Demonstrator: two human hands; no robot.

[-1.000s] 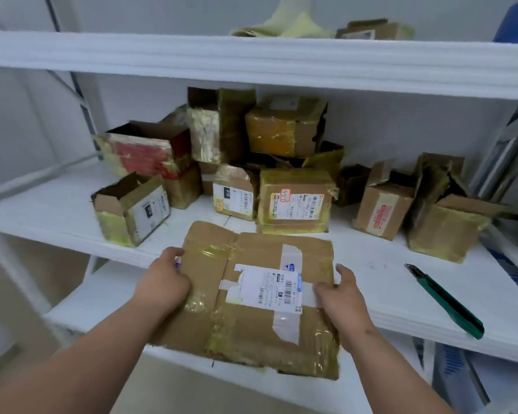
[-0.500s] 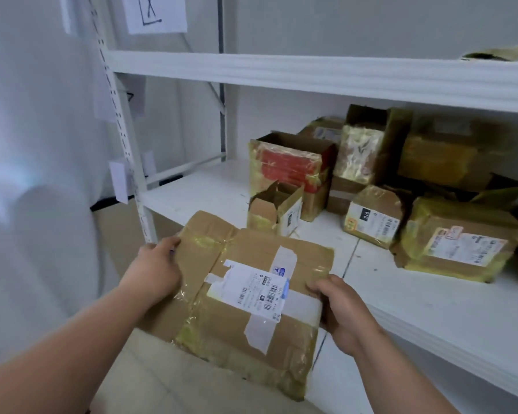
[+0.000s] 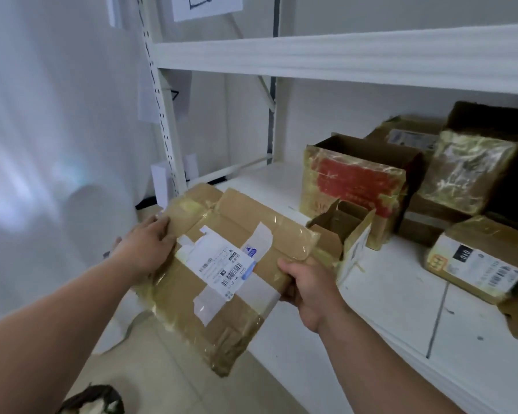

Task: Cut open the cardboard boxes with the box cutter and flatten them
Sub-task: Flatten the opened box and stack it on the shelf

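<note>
- The right hand [image 3: 307, 289] has its grip closed on the near right edge of the flattened brown cardboard box [image 3: 222, 273], thumb on top and fingers curled out of sight beneath; in my judgement this hand carries most of the weight.
- The left hand [image 3: 145, 251] grips the opposite edge, fingers laid over the top face and the thumb hidden below. Holding two opposite edges keeps the limp sheet level and stops it folding on itself.
- Between the two grips the box is clear of the shelf, tilted, its far corner over the front edge of the white metal shelf [image 3: 401, 309] and its near corner hanging over the pale tiled floor [image 3: 168, 375]. It looks as if it is being carried off to one side as a finished piece.
- The box itself is collapsed flat, wrapped in glossy yellowed clear tape, with a white shipping label [image 3: 222, 264] bearing barcodes stuck across the middle and strips of pale tape crossing it. The near corner is crumpled.
- Just beyond the right grip stands a small open-topped cardboard box [image 3: 347, 231], and behind it a larger open box with a red printed side [image 3: 356, 180]; further right lies a sealed parcel with a barcode label [image 3: 479, 261]. These appear not yet flattened.
- The box cutter is not in view.
</note>
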